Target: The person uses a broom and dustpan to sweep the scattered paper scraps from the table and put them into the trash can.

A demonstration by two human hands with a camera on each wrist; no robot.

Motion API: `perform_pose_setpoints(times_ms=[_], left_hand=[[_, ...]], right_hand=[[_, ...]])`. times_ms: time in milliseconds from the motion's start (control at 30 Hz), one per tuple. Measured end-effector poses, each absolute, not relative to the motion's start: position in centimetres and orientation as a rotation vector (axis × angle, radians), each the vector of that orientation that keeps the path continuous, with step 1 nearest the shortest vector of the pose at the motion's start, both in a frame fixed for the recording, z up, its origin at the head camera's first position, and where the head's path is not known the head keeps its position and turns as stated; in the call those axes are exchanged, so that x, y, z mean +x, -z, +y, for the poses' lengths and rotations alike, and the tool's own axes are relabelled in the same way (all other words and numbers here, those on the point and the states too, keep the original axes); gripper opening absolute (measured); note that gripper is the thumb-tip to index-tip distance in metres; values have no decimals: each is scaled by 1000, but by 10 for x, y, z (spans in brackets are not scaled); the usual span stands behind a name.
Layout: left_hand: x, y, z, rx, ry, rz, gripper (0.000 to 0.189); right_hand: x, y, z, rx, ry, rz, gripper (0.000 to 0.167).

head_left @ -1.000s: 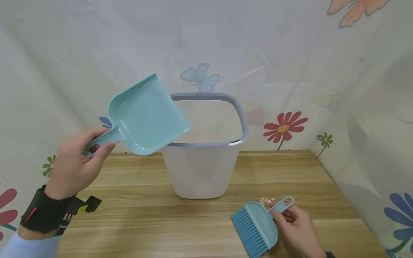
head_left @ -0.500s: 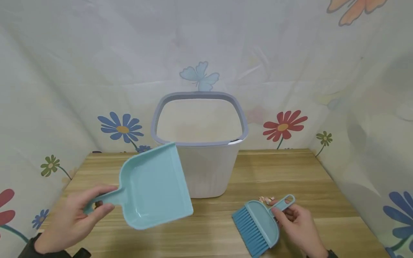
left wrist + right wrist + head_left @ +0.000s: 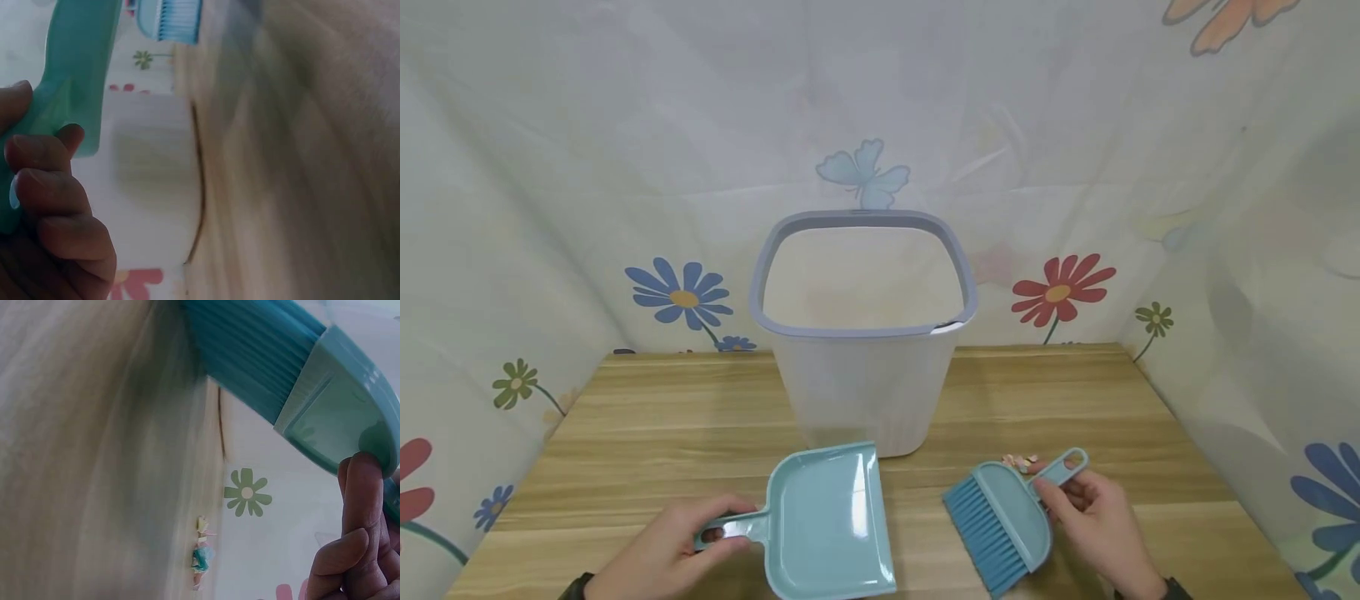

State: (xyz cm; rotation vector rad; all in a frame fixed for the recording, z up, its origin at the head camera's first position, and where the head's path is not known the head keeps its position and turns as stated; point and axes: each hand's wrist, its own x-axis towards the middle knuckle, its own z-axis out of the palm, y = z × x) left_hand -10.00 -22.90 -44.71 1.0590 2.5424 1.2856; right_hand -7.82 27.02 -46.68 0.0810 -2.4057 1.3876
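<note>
My left hand (image 3: 666, 546) grips the handle of a light blue dustpan (image 3: 827, 525) in front of the bin, its wide edge facing right. In the left wrist view the fingers (image 3: 75, 237) curl round the handle, and the dustpan (image 3: 81, 56) appears raised off the table. On the right, my right hand (image 3: 1101, 525) pinches the looped handle of a small blue hand brush (image 3: 1003, 525), bristles towards the lower left. The right wrist view has the brush (image 3: 269, 362) close up. Small paper-like scraps (image 3: 1018, 463) lie on the table just behind the brush handle.
A white bin (image 3: 865, 392) with a grey-blue rim stands at the middle back of the wooden table (image 3: 685, 417). Behind and at the sides hangs a pale sheet (image 3: 880, 83) printed with flowers and a butterfly.
My left hand has lowered the dustpan from beside the bin's rim towards the table, and moved it right, closer to the brush. My right hand and the brush have barely moved.
</note>
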Motion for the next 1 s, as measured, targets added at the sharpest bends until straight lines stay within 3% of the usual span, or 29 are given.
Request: perform_pose_setpoints(times_ms=[400,600,700,800,933,1000], left_hand=[[-112,477,-183,1094,-1116,2473,15],[-117,482,-167,1065,-1080,2491,16],[-119,485,-161,1065,-1058,2520,16],[-119,485,-156,1075,-1000,2583,17],[-119,481,-146,1112,-871,2678,24],[-117,478,-141,1139,-805,2711,28]], right_hand=[[-84,424,294,108,-1114,-2298,14],[-97,407,306,276,-743,-2215,24],[-103,408,307,370,-482,-2225,18],[-108,416,306,461,-260,-2236,41],[-110,431,304,556,-75,-2272,30],[-110,438,302,580,-18,-2300,40]])
